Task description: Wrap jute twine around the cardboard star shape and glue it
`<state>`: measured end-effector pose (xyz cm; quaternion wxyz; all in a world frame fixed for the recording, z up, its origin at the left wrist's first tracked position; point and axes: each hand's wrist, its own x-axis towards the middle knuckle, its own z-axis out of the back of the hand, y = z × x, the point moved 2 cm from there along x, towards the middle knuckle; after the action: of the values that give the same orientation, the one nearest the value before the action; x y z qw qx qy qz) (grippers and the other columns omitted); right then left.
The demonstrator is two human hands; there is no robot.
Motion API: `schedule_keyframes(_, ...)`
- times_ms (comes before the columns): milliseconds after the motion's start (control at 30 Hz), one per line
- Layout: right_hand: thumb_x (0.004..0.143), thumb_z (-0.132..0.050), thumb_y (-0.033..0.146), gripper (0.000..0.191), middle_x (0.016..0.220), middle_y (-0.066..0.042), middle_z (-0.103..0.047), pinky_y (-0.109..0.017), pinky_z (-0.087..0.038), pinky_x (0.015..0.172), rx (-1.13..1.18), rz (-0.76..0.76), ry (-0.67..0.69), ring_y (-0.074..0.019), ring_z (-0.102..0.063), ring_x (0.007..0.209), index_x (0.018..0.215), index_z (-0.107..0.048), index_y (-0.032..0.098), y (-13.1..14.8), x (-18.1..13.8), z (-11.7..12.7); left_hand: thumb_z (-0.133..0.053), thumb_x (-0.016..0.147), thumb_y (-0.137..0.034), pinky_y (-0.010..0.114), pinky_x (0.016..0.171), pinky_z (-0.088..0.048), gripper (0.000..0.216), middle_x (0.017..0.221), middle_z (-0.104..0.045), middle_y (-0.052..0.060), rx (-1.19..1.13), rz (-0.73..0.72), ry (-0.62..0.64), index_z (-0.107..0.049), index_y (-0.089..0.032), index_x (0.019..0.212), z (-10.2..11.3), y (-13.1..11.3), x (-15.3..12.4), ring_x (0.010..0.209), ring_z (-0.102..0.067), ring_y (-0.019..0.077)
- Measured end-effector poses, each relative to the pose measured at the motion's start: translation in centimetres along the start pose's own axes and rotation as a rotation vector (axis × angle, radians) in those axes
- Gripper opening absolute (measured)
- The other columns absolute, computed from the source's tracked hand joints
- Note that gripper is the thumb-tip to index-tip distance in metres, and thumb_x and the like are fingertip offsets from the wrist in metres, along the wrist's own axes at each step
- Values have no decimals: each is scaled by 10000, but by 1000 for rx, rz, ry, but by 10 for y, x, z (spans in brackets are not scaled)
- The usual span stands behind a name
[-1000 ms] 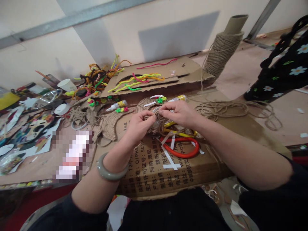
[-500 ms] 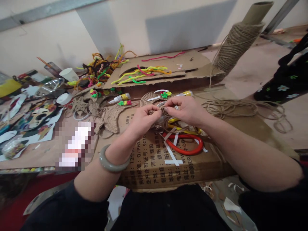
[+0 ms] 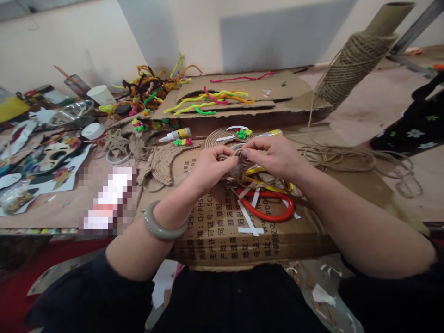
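My left hand (image 3: 215,170), with a pale bangle on its wrist, pinches brown jute twine between thumb and fingers. Opposite it, my right hand (image 3: 275,157) is closed on the same twine, fingertips almost touching the left ones. Part of a white ring (image 3: 237,146) shows behind the fingertips; how the twine runs on it is hidden. Below the hands lie scissors with red and yellow handles (image 3: 291,210), among white paper strips (image 3: 255,231). A coiled twine piece with small colourful flowers (image 3: 218,134) lies just beyond. Loose twine (image 3: 329,157) trails to the right.
Printed cardboard (image 3: 211,247) lies under the hands. A large twine spool (image 3: 357,69) stands back right, near a black flowered bag (image 3: 409,125). Pipe cleaners (image 3: 211,99) lie on raised cardboard behind. Left are a glue bottle (image 3: 176,134), a twine crescent (image 3: 162,166) and a paper cup (image 3: 101,96).
The view has shifted slightly, so the background sits a little further right. Both hands keep their pinch on the twine, with small finger movements.
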<state>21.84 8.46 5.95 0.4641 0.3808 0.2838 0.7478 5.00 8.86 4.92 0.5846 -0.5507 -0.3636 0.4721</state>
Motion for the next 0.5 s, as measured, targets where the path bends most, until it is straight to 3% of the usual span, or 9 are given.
schedule_keyframes(500,756,-579,290,200,706,-22,-700,-269,-425,633,-12,-46,-20,-133,-570,651,765,-737,169,2,-1,-1,-671,659,-297,185,470,-332,152,534,-522,-44,40,-36,5,-623,-159,700,0,2,1,482,-422,55)
